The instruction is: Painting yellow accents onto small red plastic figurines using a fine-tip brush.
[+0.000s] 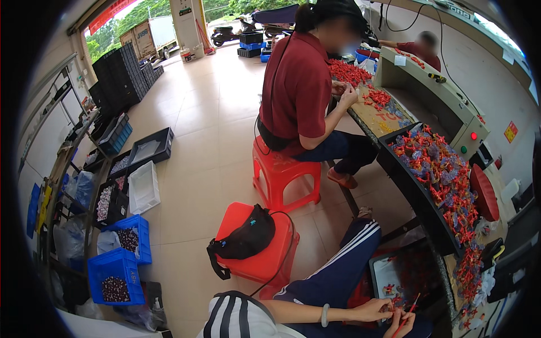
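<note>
My left hand (373, 310), with a pale bangle on its wrist, is closed in a pinch over my lap. A small red piece (386, 307) shows at its fingertips; its exact shape is too small to make out. Beside it, nearly touching, my right hand (401, 324) grips a thin red stick (414, 304) with a dark slim tip, like a fine paintbrush. Just beyond both hands, a pale tray (382, 275) below the table edge carries a few small red figures (389, 289).
A black crate (414, 194) heaped with red figures and clear plastic bits stands on the workbench to my right. A co-worker (298, 84) sits ahead on a red stool (284, 177). Another red stool (236, 217) bears a black bag (248, 234). Blue crates (98, 267) line the left.
</note>
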Demonstrator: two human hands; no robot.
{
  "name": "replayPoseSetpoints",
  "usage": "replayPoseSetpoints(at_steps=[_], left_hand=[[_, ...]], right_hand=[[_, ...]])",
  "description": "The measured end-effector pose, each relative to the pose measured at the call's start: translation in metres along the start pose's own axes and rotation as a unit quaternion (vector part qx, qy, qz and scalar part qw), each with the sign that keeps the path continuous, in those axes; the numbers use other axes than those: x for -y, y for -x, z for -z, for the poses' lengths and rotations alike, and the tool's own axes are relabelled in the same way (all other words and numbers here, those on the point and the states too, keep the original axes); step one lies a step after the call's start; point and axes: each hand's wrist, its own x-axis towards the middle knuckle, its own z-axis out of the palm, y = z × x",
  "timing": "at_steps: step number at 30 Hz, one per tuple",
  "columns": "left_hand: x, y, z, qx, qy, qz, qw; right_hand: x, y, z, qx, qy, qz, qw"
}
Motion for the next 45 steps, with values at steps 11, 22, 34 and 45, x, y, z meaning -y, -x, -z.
replayPoseSetpoints(at_steps=[11, 22, 34, 45], left_hand=[[0.004, 0.012, 0.003, 0.092, 0.093, 0.087, 0.988], [0.016, -0.013, 0.000, 0.102, 0.137, 0.077, 0.982], [0.024, -0.035, -0.026, 0.186, -0.170, 0.064, 0.966], [-0.002, -0.036, -0.033, 0.096, 0.141, 0.125, 0.977]], right_hand=[[-0.014, 0.009, 0.010, 0.013, -0.060, -0.033, 0.998], [-0.011, -0.017, 0.017, 0.061, -0.100, -0.053, 0.992], [-0.073, -0.016, 0.056, -0.042, -0.137, -0.170, 0.975], [-0.026, -0.028, 0.045, -0.070, -0.185, -0.137, 0.970]])
